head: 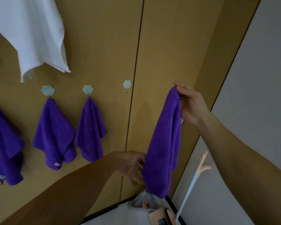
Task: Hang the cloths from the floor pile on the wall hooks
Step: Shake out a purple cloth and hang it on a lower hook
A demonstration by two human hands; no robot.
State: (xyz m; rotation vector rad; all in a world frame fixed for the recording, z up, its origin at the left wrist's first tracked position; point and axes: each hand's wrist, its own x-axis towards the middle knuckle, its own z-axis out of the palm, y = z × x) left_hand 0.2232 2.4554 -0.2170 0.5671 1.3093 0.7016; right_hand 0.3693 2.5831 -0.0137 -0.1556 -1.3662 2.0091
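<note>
3 hung cloths (53,133), 1 free hook (127,84)

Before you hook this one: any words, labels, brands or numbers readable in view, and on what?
No text can be read anywhere in this view.
Small white tag on the middle hung cloth: too small and blurred to read.
Second white tag on the leftmost hung cloth: likewise unreadable.
Held purple cloth: no tag or print showing.
</note>
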